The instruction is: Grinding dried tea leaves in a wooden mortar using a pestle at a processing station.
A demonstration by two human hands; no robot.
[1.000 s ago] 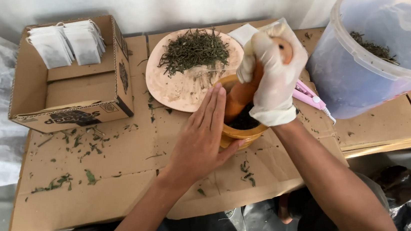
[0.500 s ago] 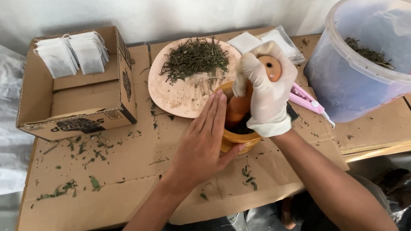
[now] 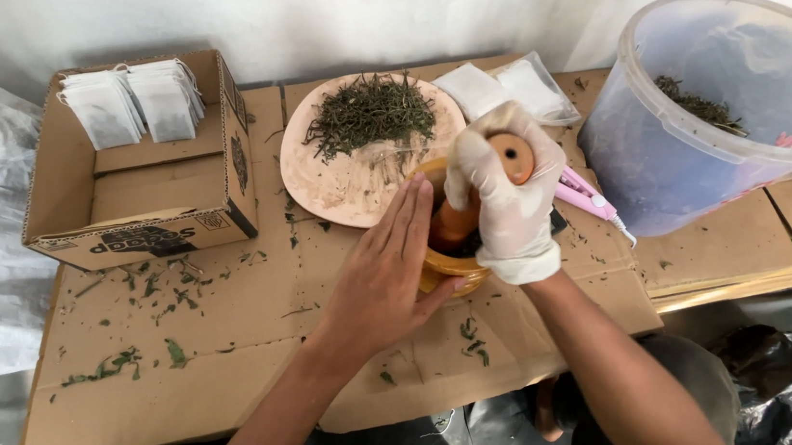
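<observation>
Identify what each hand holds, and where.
Gloved right hand grips the wooden pestle around its upper shaft. Bare left hand steadies the mortar at its side.

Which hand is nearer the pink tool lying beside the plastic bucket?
Right. The gloved right hand grips the wooden pestle just left of the pink tool, almost touching it. The bare left hand rests against the mortar on its far side.

Flattened cardboard (image 3: 187, 368) covers the surface. Beyond the left hand (image 3: 378, 282) sits a round plate (image 3: 339, 184); far left, an open box (image 3: 137, 194). Right of the gloved right hand (image 3: 506, 207): a plastic bucket (image 3: 663, 177).
</observation>
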